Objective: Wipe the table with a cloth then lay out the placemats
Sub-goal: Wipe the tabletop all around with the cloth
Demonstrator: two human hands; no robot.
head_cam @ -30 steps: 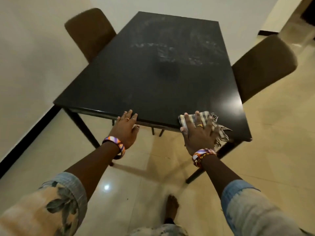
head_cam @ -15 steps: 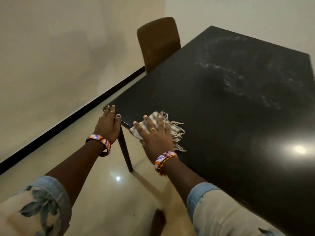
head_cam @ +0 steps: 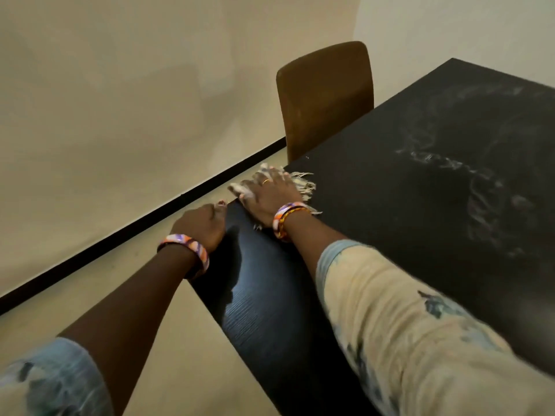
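Cloth (head_cam: 301, 184) under flat right-hand fingers (head_cam: 264, 178) at table (head_cam: 420, 205) edge.

fringed woven cloth (head_cam: 301, 185), wood-grained black table (head_cam: 264, 307)

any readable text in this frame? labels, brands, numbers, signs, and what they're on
None. No words, numbers or signs on the black table, the fringed cloth under the right hand, the brown chair, the patterned bangles or the printed sleeves. The left hand holds the table edge.
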